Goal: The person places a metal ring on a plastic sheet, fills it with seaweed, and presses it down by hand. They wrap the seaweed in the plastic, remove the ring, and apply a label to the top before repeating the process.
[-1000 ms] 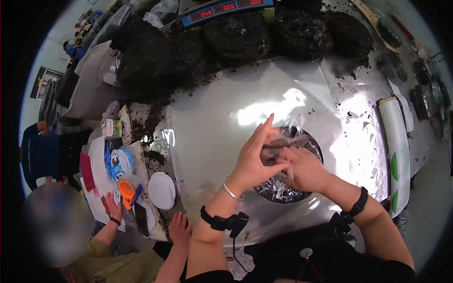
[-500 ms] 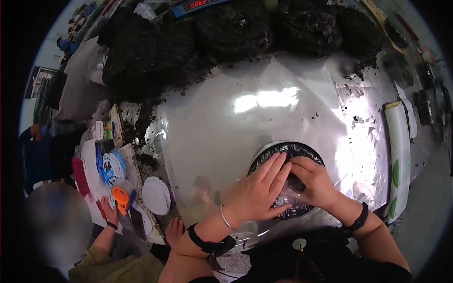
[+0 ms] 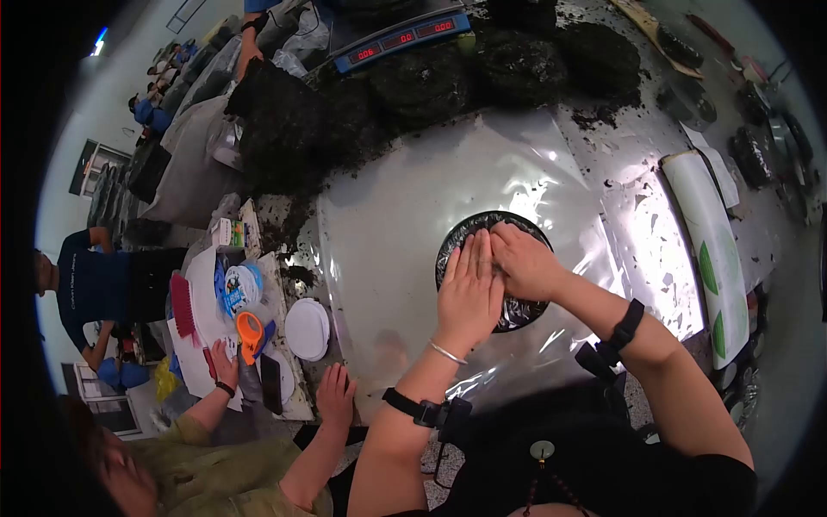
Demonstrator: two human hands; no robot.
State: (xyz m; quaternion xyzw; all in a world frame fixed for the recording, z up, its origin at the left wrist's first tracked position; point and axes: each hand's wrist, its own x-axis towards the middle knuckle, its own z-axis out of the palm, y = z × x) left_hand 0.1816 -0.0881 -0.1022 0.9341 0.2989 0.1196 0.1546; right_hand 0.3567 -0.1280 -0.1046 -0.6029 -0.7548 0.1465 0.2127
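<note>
A round black disc wrapped in clear film (image 3: 457,250) lies on a shiny plastic sheet (image 3: 388,224). Flat on top of it is my left hand (image 3: 470,289), its fingers stretched out and pointing away from me. My right hand (image 3: 524,263) rests on the disc from the right, its fingertips against the left fingers and its fingers extended. Both palms face down, touching each other over the disc's middle. What lies beneath the palms is hidden.
Dark leafy heaps (image 3: 422,82) line the far side by a blue scale (image 3: 401,39). On the left are white discs (image 3: 307,329), orange tape (image 3: 250,332), a red brush (image 3: 183,306) and a co-worker's hands (image 3: 334,394). At right lies a white roll (image 3: 711,258).
The disc and both my hands are farther up and left in view. My right fingers have flattened from a curled pose. The view has shifted, showing more of the co-worker and another person.
</note>
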